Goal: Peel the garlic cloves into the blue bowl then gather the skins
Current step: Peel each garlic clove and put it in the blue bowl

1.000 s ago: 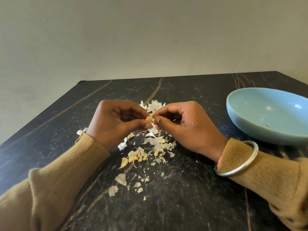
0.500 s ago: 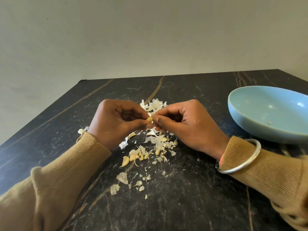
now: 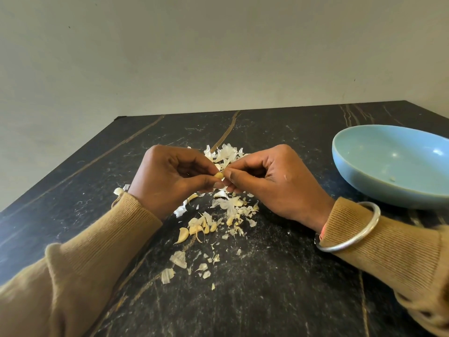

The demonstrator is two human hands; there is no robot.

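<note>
My left hand point(image 3: 170, 181) pinches the small yellowish garlic clove point(image 3: 218, 175), fingers curled to steady it well left of the shallow pale-blue ceramic bowl point(image 3: 393, 199). My right hand point(image 3: 274, 183) nips the clove's tip, thumb and fingers closed to strip skin. Below, also left of the bowl, papery white skins point(image 3: 228, 207) and unpeeled cream cloves point(image 3: 184, 235) litter the black veined worktop point(image 3: 267, 288). I judge nothing blocks the path to the bowl.
</note>
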